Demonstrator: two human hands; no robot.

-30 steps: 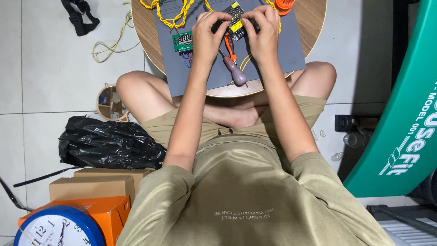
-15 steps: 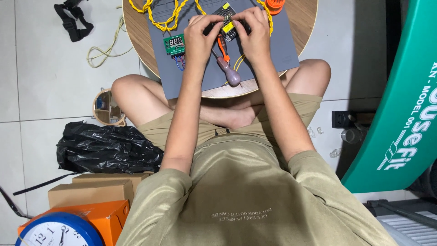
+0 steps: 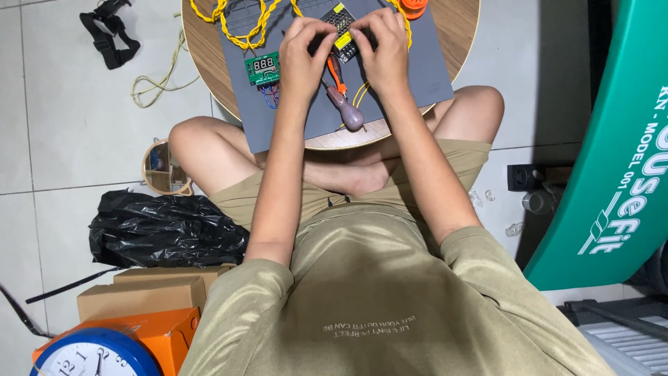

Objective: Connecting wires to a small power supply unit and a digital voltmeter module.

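Note:
I sit cross-legged at a low round wooden table (image 3: 459,28) with a grey mat (image 3: 424,69) on it. My left hand (image 3: 305,59) and my right hand (image 3: 381,52) are together over a small black module with yellow parts (image 3: 342,29), fingers closed on it from both sides. A green circuit board with a red digit display (image 3: 263,68) lies left of my left hand. A tool with a purple handle and orange shaft (image 3: 344,104) rests on the mat between my wrists. Twisted yellow wire (image 3: 240,19) runs across the mat's far side.
A black plastic bag (image 3: 163,230), cardboard boxes (image 3: 142,296), an orange box (image 3: 170,334) and a blue wall clock (image 3: 94,355) lie on the tiled floor at left. A green board (image 3: 612,174) leans at right. A black strap (image 3: 108,35) and loose cord (image 3: 156,80) lie far left.
The view has shifted slightly, bringing the table nearer. Both hands stay closed on the black module, with only small finger movements.

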